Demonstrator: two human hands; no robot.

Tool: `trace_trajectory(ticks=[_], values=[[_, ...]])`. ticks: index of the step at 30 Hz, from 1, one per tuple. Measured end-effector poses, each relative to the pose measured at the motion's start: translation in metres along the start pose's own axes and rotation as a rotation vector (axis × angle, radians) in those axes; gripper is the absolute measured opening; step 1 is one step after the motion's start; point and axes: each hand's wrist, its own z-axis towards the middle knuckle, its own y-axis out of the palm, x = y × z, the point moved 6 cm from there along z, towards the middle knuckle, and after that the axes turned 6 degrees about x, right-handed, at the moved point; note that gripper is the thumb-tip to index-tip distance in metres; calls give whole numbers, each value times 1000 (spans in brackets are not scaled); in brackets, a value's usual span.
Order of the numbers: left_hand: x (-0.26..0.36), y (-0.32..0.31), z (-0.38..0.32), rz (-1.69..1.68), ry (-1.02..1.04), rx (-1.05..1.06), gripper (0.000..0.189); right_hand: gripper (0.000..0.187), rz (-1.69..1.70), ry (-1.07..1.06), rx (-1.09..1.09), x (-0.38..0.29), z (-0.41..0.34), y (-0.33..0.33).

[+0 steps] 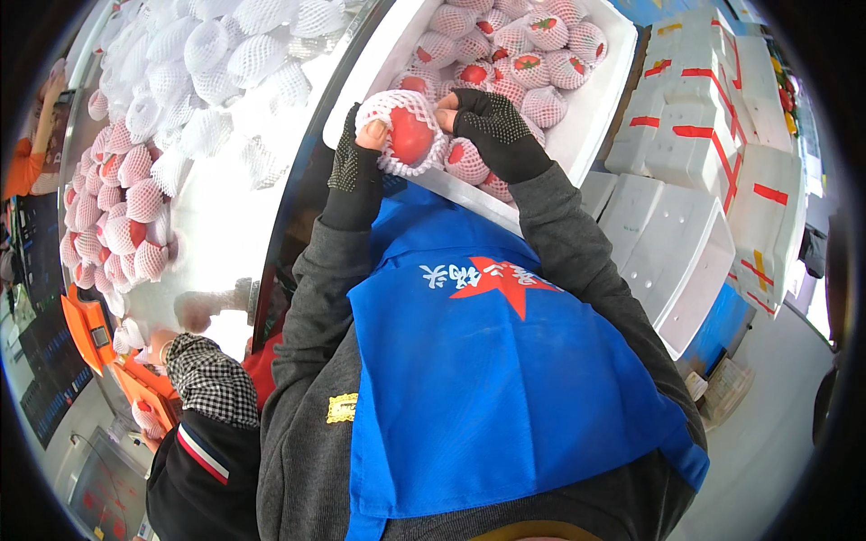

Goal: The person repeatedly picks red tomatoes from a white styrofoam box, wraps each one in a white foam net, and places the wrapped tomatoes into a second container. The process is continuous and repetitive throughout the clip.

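Observation:
My left hand (357, 152), in a black fingerless glove with raised dots, holds a red tomato (411, 135) wrapped in a white foam net (399, 164). The thumb presses on the net's left side, and the tomato shows through its open mouth. At the right rim of that net, the bent fingertips of my right hand (497, 132) pinch the foam; this hand wears a matching glove. Both hands are over the near edge of a white foam box (582, 138). Inside the box lie many netted tomatoes (528, 64), some with green calyxes showing.
To the left, a bright white table (210, 230) bears a heap of empty foam nets (203, 67) and a pile of netted tomatoes (115, 209). A co-worker's checked sleeve (213, 379) reaches in near orange crates (145, 385). Stacked foam boxes (697, 115) with red tape stand right.

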Motion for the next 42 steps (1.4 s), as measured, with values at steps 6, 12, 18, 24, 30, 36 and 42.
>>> trace_trajectory(ticks=[6,12,18,24,30,36,42], values=[[19,1,-3,359,357,87,50,9,304,-199,194,-27,-9,14],[18,-4,-9,48,297,-1,51,9,268,-258,24,-43,-14,34],[5,-14,-9,90,118,-7,53,11,312,109,-41,-47,-8,55],[27,-14,-31,107,182,26,75,11,168,-92,-308,-71,-24,87],[25,-18,-40,-386,98,-128,99,20,749,-314,-421,-71,-20,36],[62,-22,-41,353,561,101,89,28,210,22,122,-43,-7,23],[70,5,-51,915,873,211,75,57,132,-219,91,-45,-2,72]])
